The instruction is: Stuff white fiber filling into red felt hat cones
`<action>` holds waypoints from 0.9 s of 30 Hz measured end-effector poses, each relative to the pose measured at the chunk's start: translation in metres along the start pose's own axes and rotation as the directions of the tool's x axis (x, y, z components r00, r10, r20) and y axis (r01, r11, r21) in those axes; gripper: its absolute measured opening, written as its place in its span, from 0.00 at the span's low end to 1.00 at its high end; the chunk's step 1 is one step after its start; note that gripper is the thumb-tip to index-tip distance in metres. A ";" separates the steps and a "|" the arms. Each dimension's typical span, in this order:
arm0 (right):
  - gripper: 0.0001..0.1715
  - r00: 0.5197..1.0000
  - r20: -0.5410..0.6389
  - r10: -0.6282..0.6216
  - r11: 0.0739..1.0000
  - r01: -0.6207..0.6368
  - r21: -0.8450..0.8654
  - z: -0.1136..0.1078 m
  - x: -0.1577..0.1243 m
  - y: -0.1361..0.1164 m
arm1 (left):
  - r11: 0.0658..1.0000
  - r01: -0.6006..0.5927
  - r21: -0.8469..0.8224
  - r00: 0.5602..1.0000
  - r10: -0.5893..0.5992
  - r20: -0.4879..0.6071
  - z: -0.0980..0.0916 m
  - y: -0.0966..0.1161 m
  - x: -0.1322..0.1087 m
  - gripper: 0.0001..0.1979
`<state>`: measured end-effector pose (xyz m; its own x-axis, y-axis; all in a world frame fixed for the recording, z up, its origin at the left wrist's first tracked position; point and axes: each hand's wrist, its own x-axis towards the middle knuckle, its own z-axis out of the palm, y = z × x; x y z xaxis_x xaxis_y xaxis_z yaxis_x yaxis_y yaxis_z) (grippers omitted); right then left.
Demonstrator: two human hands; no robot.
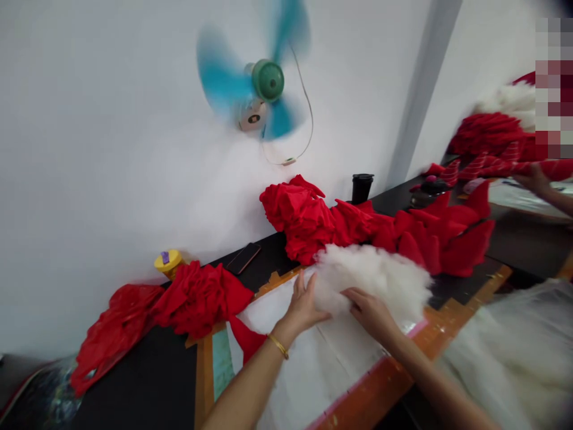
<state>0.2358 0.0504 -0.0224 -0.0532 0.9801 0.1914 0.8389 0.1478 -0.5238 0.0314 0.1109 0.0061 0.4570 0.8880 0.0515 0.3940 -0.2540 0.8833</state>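
Note:
A fluffy pile of white stuffing (380, 278) lies on the white sheet (308, 364) on the table. My left hand (307, 304), with a gold bangle at the wrist, is at the pile's left edge, fingers spread and nothing visible in them. At the pile's lower edge, my right hand (364, 307) has its fingers bent together against the stuffing; what they pinch, if anything, is hidden. A red fabric piece (246, 340) lies on the sheet, partly behind my left forearm.
Red fabric heaps (308, 221) line the back, with a black cup (362, 188) behind. A phone (244, 258) and yellow container (169, 263) are near the wall. A fan (268, 80) spins above. Another person's hand (535, 179) is at right.

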 end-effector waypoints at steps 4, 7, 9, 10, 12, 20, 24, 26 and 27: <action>0.29 0.998 -0.039 0.050 0.979 -0.041 0.200 0.014 0.001 -0.007 | 0.990 -0.093 -0.106 0.987 0.105 0.119 0.020 -0.002 0.016 0.39; 0.30 0.996 -0.054 0.064 0.965 -0.049 0.257 0.021 0.006 -0.011 | 0.985 -0.126 -0.119 0.989 0.133 0.059 0.033 -0.004 0.011 0.28; 0.31 0.999 -0.025 0.027 0.941 -0.017 0.338 0.019 0.008 -0.011 | 0.986 -0.116 -0.116 0.993 0.118 0.014 0.032 -0.008 0.005 0.25; 0.33 1.000 0.004 0.002 0.921 -0.003 0.390 0.016 0.007 -0.010 | 0.987 -0.112 -0.115 0.994 0.113 0.002 0.028 -0.010 0.002 0.24; 0.37 0.998 0.058 -0.030 0.880 -0.001 0.476 0.009 0.006 -0.008 | 0.988 -0.111 -0.111 0.994 0.110 -0.007 0.016 -0.013 -0.003 0.20; 0.34 0.995 -0.043 0.095 0.921 -0.071 0.382 0.024 0.010 -0.012 | 0.982 -0.172 -0.082 0.982 0.178 0.066 0.022 -0.004 -0.002 0.28; 0.36 0.987 -0.142 0.079 0.990 -0.061 0.130 0.022 0.007 -0.012 | 0.988 -0.151 -0.009 0.987 0.152 0.055 0.043 -0.006 0.007 0.09; 0.32 0.995 -0.045 0.085 0.996 -0.085 -0.002 0.015 0.004 -0.007 | 0.990 -0.137 0.022 0.990 0.136 0.036 0.040 -0.009 0.006 0.10; 0.30 0.996 0.008 0.087 0.995 -0.086 -0.056 0.011 0.003 -0.004 | 0.991 -0.131 0.034 0.991 0.130 0.022 0.034 -0.010 0.005 0.10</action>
<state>0.2264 0.0542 -0.0294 0.0153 0.9903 0.1382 0.8693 0.0551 -0.4912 0.0567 0.1048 -0.0185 0.5220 0.8387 0.1553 0.3579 -0.3807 0.8527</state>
